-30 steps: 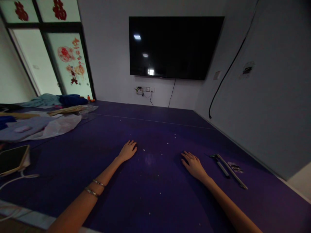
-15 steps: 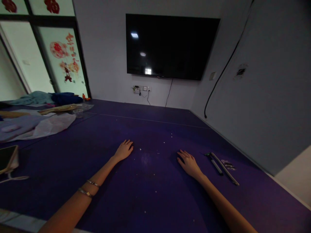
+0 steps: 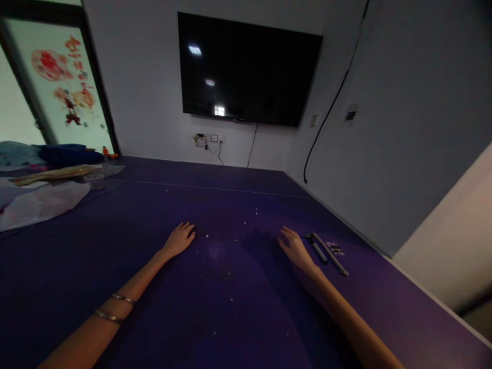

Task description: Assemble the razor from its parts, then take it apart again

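Observation:
My left hand (image 3: 179,240) lies flat on the purple tabletop (image 3: 215,302), fingers spread, nothing in it. Two silvery bangles (image 3: 115,307) circle that forearm. My right hand (image 3: 295,248) is a little above the surface, its shadow falling to the left, with fingers extended and holding nothing. Just right of it are a slim tool with a grey handle (image 3: 319,252) and a long, pale, slightly curved strip (image 3: 332,256). Beside them lies a small clear packet (image 3: 335,248) with dark pieces, too small to name.
Tiny white scraps (image 3: 207,236) dot the tabletop. At the far left are white sheeting (image 3: 46,205) and dark blue cloth (image 3: 71,154). A television (image 3: 249,72) hangs on the wall ahead, and a black cable (image 3: 326,118) dangles at the right.
The view has turned to the right. My right hand has lifted off the table and come closer to the grey-handled tool. My left hand rests as before.

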Demonstrator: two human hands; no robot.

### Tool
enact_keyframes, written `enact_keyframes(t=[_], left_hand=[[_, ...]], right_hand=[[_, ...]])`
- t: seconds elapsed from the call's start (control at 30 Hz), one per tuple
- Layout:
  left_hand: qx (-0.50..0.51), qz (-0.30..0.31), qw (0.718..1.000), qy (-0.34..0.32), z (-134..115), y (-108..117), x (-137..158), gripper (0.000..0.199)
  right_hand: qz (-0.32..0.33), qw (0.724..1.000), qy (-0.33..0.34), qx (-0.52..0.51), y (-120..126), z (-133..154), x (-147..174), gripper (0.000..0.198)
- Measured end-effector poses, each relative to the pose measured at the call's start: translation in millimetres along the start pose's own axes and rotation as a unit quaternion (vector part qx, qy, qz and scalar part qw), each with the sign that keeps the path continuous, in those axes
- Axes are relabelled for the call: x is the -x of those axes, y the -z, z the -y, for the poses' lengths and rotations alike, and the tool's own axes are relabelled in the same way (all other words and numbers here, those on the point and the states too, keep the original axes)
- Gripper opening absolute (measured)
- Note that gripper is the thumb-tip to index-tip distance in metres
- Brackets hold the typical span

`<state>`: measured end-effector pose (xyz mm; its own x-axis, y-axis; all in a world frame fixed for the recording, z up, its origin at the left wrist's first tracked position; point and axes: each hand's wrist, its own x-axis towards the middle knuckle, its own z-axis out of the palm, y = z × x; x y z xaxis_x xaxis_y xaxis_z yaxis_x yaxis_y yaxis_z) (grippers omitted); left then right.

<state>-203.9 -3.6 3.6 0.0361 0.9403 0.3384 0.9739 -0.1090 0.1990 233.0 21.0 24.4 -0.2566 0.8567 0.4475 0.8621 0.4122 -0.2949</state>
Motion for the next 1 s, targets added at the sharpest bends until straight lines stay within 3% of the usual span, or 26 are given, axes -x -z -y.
enact_keyframes(t=[0.1,0.27,0.4,0.63,1.0], left_hand=[[0.01,-0.012,1.0,-0.001,-0.2,1.6,-2.0,0.046],[0.034,-0.037,0.999,-0.013,-5.6,4.8,-4.5,0.042],[0.068,-0.04,0.996,-0.049,-22.9,6.8,-8.4,0.038],[0.12,-0.017,0.985,-0.126,-73.0,8.4,-13.8,0.033],[0.211,0.025,0.959,-0.189,-160.8,2.5,-23.8,0.029]], right_hand=[[-0.042,0.997,-0.061,0.025,33.6,-28.9,6.4,0.038],[0.021,0.984,-0.163,0.067,70.8,-71.8,26.9,0.031],[0.063,0.976,-0.182,0.098,72.0,-81.5,36.3,0.024],[0.096,0.964,-0.227,0.105,66.4,-73.1,38.9,0.02],[0.083,0.962,-0.238,0.108,62.0,-74.6,40.7,0.02]])
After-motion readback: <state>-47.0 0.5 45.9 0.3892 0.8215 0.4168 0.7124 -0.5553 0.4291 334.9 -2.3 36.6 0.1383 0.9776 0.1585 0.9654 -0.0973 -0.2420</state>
